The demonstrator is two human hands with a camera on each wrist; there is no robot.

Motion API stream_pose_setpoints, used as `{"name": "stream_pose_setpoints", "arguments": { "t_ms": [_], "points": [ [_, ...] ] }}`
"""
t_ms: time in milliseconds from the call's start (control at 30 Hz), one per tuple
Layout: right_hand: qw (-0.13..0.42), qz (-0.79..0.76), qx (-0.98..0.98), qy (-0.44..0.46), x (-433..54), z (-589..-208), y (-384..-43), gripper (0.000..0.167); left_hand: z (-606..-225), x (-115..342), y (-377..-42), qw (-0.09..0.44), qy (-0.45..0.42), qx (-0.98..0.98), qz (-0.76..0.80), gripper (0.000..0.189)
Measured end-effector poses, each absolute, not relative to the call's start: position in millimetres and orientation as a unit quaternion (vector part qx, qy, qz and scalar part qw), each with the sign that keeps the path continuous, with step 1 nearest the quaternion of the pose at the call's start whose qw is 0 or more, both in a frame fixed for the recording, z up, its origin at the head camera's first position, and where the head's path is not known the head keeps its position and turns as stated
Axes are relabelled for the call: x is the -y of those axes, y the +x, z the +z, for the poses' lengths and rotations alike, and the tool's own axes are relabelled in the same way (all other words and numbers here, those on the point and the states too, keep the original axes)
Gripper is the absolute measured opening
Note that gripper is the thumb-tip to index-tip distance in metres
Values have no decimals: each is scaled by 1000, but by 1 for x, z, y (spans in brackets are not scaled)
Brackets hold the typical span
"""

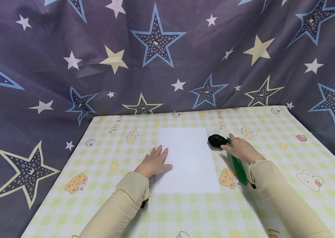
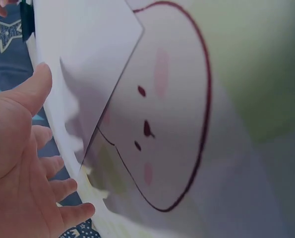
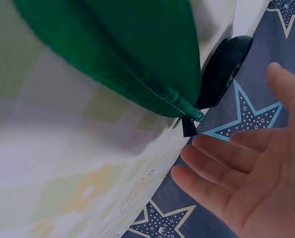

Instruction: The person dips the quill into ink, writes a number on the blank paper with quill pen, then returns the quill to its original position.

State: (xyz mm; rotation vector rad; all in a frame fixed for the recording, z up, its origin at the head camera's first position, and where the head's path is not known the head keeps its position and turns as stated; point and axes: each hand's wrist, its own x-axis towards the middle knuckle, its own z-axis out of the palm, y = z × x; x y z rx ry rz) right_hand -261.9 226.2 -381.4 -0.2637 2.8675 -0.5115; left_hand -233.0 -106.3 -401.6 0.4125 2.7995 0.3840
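Note:
A blank white sheet of paper point(image 1: 189, 158) lies flat in the middle of the table. My left hand point(image 1: 154, 162) is over its left edge, fingers spread and pointing forward; in the left wrist view the same hand point(image 2: 23, 163) shows relaxed, slightly bent fingers and grips nothing. Right of the paper are a glossy black oval, spoon-like piece with a short handle point(image 1: 216, 141) and a long green leaf-shaped piece with a stem point(image 1: 239, 168). Close by them is my right hand point(image 1: 241, 149), its thumb apart from the fingers. The right wrist view shows its palm bare.
A green-and-white checked cloth with cartoon prints point(image 1: 274, 148) covers the table. Behind and beside the table hangs a dark curtain with stars point(image 1: 185, 59). Beige sleeves point(image 1: 286, 195) cover both forearms.

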Motion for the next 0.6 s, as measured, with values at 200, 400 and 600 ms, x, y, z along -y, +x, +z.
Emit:
{"name": "stream_pose_setpoints", "arguments": {
  "t_ms": [200,400,600],
  "points": [
    [121,-167,-975,-79,-226,-382,-262,79,-403,103,-235,156,142,-969,130,74],
    [112,-143,-980,-77,-225,-383,-264,76,-406,101,-236,163,146,-969,115,74],
    [117,-124,-982,-76,-225,-387,-265,75,-407,101,-237,168,149,-969,104,74]
  ]
}}
